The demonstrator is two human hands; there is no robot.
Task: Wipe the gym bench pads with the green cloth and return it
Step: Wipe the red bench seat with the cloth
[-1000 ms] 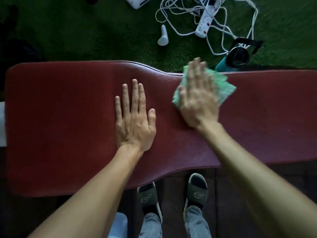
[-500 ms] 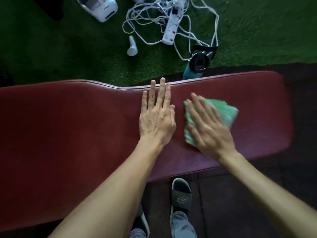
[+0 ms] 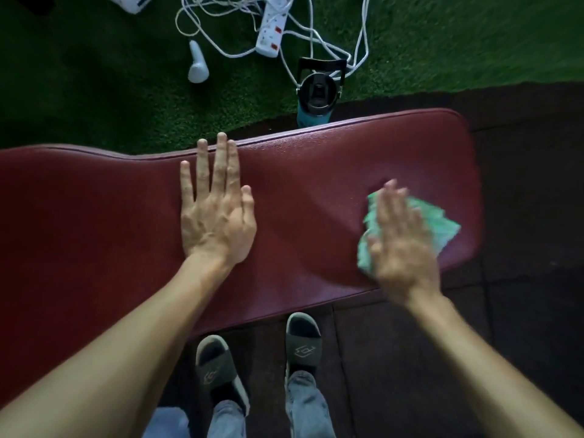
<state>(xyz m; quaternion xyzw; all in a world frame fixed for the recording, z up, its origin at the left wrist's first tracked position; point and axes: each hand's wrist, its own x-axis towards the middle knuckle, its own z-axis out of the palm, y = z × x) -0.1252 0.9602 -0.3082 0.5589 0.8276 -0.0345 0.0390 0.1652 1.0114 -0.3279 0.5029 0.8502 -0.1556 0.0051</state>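
A long dark red bench pad runs across the view and ends at the right. My left hand lies flat on the pad's middle, fingers spread, holding nothing. My right hand, blurred by motion, presses flat on the green cloth near the pad's right end and front edge. The cloth sticks out to the right of the hand and at its left; most of it is hidden under the palm.
Behind the bench on green turf lie a white power strip with tangled white cables, a small white object and a teal bottle with a black lid. Dark floor tiles surround the pad's right end. My feet in slippers stand in front.
My right hand has slid the cloth to the right along the pad, away from my left hand and close to the pad's end. The view has shifted right.
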